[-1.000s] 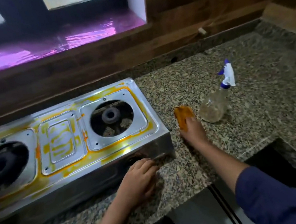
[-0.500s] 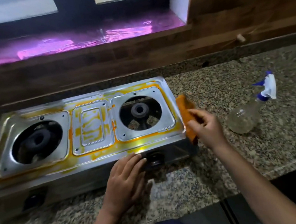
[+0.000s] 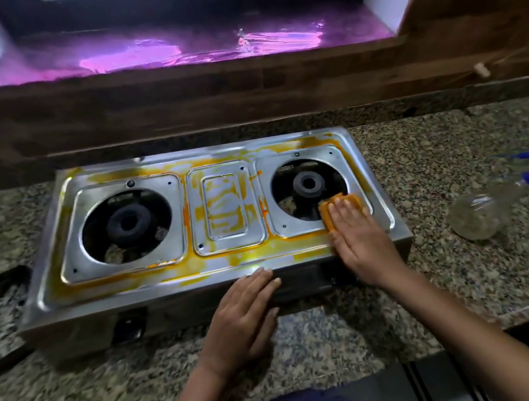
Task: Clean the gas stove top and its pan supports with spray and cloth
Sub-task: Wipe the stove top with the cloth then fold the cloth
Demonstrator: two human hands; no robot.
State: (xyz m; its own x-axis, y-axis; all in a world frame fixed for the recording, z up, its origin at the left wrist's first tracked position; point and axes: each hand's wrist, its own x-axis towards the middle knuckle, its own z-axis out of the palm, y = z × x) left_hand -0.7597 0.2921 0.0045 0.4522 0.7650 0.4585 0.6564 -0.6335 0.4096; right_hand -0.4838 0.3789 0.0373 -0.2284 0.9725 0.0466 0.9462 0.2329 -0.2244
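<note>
An orange cloth [image 3: 328, 214] is pressed under the flat, open right hand [image 3: 359, 238] at the stove [image 3: 172, 279]'s right burner hole [image 3: 302, 188]. The stove front is braced by the open left hand [image 3: 242, 321]. The cloth may be snagged on the hole's rim.

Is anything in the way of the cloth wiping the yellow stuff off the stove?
Nothing visible. The right hand presses the orange cloth flat on the stove top, and the yellow stains beside it lie bare.

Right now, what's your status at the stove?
Right hand flat on orange cloth, pressing it on stove top beside right burner. Left hand open against stove's front edge. Top smeared yellow. Spray bottle apart, nothing in the way.
</note>
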